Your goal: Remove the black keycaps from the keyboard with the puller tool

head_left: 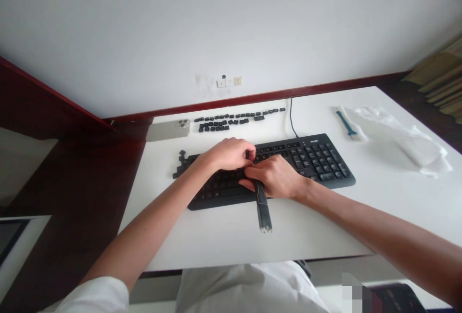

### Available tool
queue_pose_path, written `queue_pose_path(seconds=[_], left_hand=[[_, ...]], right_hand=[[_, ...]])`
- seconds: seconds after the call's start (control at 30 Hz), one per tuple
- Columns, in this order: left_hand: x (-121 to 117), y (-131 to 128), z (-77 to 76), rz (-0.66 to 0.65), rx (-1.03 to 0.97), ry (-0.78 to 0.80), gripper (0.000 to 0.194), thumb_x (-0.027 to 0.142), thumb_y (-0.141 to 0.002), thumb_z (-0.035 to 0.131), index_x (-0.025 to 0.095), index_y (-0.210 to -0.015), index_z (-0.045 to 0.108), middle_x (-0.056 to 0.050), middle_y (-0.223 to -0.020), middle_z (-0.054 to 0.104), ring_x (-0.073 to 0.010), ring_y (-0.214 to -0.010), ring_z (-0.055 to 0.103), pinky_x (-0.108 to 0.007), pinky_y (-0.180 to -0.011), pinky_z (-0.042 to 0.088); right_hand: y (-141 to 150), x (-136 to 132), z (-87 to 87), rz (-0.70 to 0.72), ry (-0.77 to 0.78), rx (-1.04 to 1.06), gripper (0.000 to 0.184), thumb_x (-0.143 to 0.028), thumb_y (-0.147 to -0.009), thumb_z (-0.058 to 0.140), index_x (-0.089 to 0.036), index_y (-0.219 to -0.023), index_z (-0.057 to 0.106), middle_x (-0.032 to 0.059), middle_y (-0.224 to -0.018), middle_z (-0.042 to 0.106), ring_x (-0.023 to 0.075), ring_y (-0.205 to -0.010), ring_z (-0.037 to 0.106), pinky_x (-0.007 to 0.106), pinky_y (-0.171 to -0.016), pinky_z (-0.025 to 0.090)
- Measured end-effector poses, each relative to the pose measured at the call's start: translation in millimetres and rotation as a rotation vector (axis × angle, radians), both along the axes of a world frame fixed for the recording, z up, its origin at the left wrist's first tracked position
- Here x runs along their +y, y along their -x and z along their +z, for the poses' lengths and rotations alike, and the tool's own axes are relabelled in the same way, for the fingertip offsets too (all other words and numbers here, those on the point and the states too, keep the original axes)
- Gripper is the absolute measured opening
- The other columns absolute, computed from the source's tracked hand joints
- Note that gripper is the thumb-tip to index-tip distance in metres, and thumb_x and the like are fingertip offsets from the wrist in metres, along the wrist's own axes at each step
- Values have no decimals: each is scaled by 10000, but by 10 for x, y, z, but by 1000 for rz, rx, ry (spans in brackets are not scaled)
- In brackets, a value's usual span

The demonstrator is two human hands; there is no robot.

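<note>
A black keyboard (328, 161) lies on the white table, with some keys off its left part. My left hand (233, 153) is over the keyboard's middle, its fingers curled down and pinched; anything between the fingertips is hidden. Beside it, my right hand (272, 174) is closed around a dark, flat-handled tool (263, 209). The tool's pale, bumpy end points toward me, and its other end is covered by my hand. Both hands nearly touch. Loose black keycaps (216, 123) lie in rows behind the keyboard, and several more (182, 156) are by its left end.
A phone (168, 130) lies at the table's back left. To the right are a blue-handled brush (345, 123) and a crumpled white plastic bag (415, 144). The keyboard's cable (291, 118) runs back toward the wall, which has sockets (229, 82).
</note>
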State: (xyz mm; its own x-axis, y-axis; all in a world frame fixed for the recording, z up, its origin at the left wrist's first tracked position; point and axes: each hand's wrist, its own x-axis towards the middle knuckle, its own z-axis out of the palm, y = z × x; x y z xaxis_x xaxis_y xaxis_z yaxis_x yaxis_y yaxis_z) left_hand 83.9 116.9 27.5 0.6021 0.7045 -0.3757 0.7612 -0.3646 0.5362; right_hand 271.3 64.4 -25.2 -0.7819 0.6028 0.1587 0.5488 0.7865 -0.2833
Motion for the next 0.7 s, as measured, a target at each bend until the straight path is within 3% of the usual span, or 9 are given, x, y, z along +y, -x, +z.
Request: queue_pose_path(seconds=[0.13,0.37,0.53,0.7], left_hand=[[-11,2,-3,2,8,-21,116,238,-798,627,268,-861,720,31,-783,723,-146,-653,602,-276,-602,385],[-38,-22,-13,46,43,-15,119,245,-791,629,264,-860,723,19,-848,748,-165,-707,626,-286,-627,391],[-38,-17,-41,50,22,-19,144,238,-796,624,280,-898,717,29,-826,734,-168,-705,622,-290,-635,391],[-36,9,-51,-16,-37,-32,206,185,-793,599,287,-934,710,38,-798,716,-157,-675,598,-290,-620,377]], right_hand=[[1,-31,-99,43,-113,101,458,-366,-1085,401,-189,-699,571,14,-623,621,130,-548,505,321,-546,217],[0,-33,-142,81,-319,286,402,-297,-1072,489,-192,-685,519,-33,-579,572,108,-500,464,307,-523,238],[2,-41,-113,62,-288,255,399,-337,-1083,472,-192,-716,536,-24,-609,587,112,-525,494,302,-520,234],[-13,-38,-86,35,-130,246,351,-431,-1067,486,-188,-831,581,-20,-633,602,116,-527,499,280,-528,236]])
